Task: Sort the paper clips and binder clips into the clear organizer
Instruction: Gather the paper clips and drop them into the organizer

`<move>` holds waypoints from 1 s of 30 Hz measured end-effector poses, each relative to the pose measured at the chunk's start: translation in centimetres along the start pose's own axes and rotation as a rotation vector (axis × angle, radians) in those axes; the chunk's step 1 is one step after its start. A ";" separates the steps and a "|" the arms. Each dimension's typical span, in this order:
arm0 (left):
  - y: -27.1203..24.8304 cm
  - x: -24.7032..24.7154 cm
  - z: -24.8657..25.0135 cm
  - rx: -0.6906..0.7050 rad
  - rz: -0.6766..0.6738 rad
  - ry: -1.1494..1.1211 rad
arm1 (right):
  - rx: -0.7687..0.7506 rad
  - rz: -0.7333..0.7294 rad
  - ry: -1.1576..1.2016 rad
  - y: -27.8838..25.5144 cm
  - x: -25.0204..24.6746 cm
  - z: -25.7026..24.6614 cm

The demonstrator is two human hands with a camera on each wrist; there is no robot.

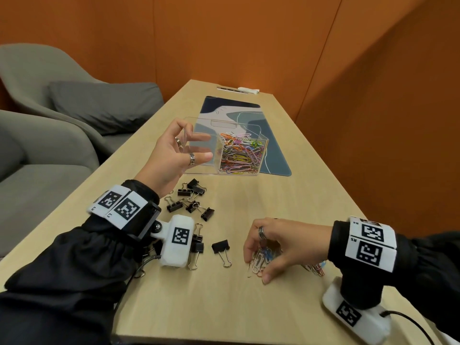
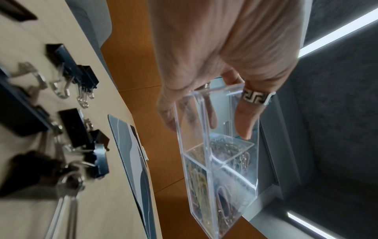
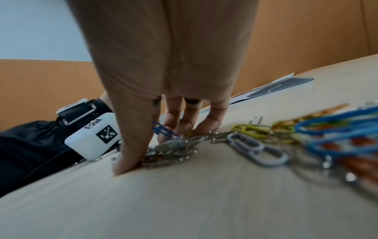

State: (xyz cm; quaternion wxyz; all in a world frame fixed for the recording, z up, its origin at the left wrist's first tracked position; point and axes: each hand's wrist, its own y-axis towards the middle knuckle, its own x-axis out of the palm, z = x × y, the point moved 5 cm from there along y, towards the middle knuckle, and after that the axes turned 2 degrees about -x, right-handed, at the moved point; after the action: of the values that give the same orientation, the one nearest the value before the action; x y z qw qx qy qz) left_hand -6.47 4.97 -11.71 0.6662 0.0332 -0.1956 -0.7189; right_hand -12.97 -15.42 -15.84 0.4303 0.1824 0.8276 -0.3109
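Presently noted: right hand (image 1: 273, 245) pinching loose paper clips (image 1: 260, 261) on the table, left hand (image 1: 174, 155) gripping the clear organizer (image 1: 224, 148) raised ahead and leftward, binder clips (image 1: 194, 197) lying between both.

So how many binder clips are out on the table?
9 binder clips visible: six clustered just below the left hand, two against the left wrist camera, one alone just right of those. More may be hidden under the left arm.
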 end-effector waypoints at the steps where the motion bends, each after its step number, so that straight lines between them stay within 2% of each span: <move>1: 0.0 0.0 0.0 -0.001 0.001 -0.002 | 0.002 0.009 0.012 0.0 0.0 0.1; 12: 0.0 0.1 0.1 -0.006 0.005 0.005 | 0.071 0.135 -0.032 1.3 -1.4 1.0; 17: 0.0 0.0 0.1 -0.008 0.008 0.001 | 0.129 0.201 -0.004 2.1 -2.7 2.3; 21: 0.0 0.1 0.1 -0.008 0.005 0.000 | 0.112 0.239 0.051 2.2 -3.9 2.5; 27: 0.0 0.1 -0.1 -0.009 0.006 0.011 | 0.018 0.403 0.156 0.8 -9.9 0.4; 30: 0.0 0.2 -0.1 -0.008 0.002 0.008 | -0.030 0.543 0.136 0.2 -13.9 -1.1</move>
State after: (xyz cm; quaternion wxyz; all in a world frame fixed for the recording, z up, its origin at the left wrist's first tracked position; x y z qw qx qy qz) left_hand -6.46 4.79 -11.73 0.6678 0.0331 -0.1900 -0.7190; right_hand -5.67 -14.97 -3.95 0.4441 0.4116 0.7799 -0.1587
